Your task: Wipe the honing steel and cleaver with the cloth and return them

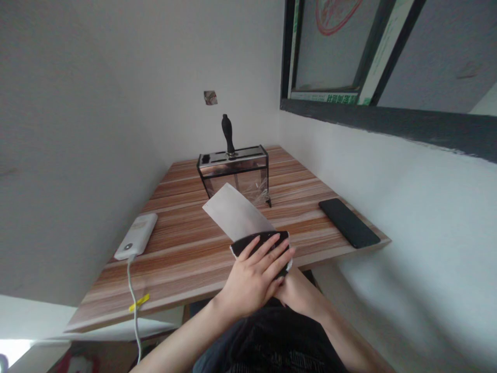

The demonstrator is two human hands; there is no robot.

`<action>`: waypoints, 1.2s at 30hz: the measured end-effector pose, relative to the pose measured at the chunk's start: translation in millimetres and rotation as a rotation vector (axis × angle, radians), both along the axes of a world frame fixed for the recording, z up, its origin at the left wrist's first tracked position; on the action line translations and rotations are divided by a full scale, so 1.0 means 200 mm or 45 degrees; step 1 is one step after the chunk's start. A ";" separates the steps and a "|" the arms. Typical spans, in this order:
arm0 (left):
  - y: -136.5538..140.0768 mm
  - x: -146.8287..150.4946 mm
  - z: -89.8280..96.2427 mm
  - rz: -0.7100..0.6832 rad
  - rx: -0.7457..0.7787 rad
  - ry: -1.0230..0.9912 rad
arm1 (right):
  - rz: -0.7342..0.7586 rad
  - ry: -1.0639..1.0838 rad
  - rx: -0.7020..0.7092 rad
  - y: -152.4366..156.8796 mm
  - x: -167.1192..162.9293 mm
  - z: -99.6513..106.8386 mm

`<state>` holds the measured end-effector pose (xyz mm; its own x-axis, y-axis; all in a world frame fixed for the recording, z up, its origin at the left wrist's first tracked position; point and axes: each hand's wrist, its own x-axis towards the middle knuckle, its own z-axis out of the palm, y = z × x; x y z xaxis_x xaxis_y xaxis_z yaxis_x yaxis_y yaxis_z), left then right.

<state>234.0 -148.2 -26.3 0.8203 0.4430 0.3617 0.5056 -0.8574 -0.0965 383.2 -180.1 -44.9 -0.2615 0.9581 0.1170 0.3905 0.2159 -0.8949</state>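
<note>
A broad, flat, pale grey blade (236, 210), apparently a cleaver's, points up and left over the table's near half. Its lower part disappears under a black wrap with ragged white edges (248, 242). Across the top of that wrap lies my left hand (254, 274), its fingers close together and pressing on it; the thumb is hidden. My right hand (289, 290) is below and behind the left, closed at the lower end of the cleaver. What its fingers grip is mostly covered.
Beyond the blade stands a knife block (233, 161) with clear sides, a black handle (228, 134) upright in it. A black phone (348, 223) lies near the right edge. On the left, a white power bank (136, 237) trails a cable (132, 290) past yellow tape (143, 300).
</note>
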 end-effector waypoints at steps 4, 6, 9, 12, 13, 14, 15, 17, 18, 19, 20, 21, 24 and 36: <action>0.01 0.00 -0.01 0.002 0.017 -0.004 | 0.038 -0.040 0.018 0.00 0.00 0.00; 0.01 0.00 -0.02 0.011 0.036 -0.004 | 0.036 -0.051 0.014 0.00 0.00 0.00; 0.02 -0.01 -0.03 0.041 0.070 -0.003 | 0.049 -0.040 0.004 0.01 0.00 0.00; 0.03 -0.02 -0.02 0.080 0.096 -0.001 | 0.057 -0.113 -0.040 0.01 -0.01 0.00; 0.04 -0.03 -0.02 0.095 0.100 -0.003 | 0.038 -0.160 -0.046 0.01 -0.01 -0.01; 0.05 -0.03 -0.01 0.112 0.103 -0.007 | 0.009 -0.198 -0.042 0.01 -0.01 -0.02; 0.06 -0.04 -0.01 0.132 0.104 -0.014 | -0.016 -0.220 -0.034 0.01 -0.02 -0.02; 0.08 -0.06 0.01 0.170 0.102 -0.032 | -0.025 -0.219 -0.021 0.01 -0.02 -0.04; 0.09 -0.07 0.01 0.187 0.098 -0.039 | -0.009 -0.211 -0.022 0.01 -0.01 -0.05; 0.10 -0.08 0.02 0.201 0.093 -0.043 | 0.007 -0.209 -0.027 0.01 -0.01 -0.05; 0.12 -0.08 0.03 0.216 0.088 -0.046 | 0.016 -0.216 -0.031 0.01 -0.01 -0.05; 0.13 -0.09 0.03 0.235 0.085 -0.050 | 0.020 -0.230 -0.038 0.01 -0.01 -0.05; 0.18 -0.13 0.05 0.303 0.098 -0.079 | 0.019 -0.273 -0.062 0.00 -0.02 -0.04; 0.37 -0.23 0.08 0.466 0.129 -0.242 | 0.005 -0.295 -0.083 -0.01 -0.01 -0.08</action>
<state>188.1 -75.0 -9.5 0.5299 0.6474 0.5478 0.7919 -0.6088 -0.0467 381.5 -182.5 -60.9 -0.2781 0.9605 -0.0088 0.5866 0.1626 -0.7934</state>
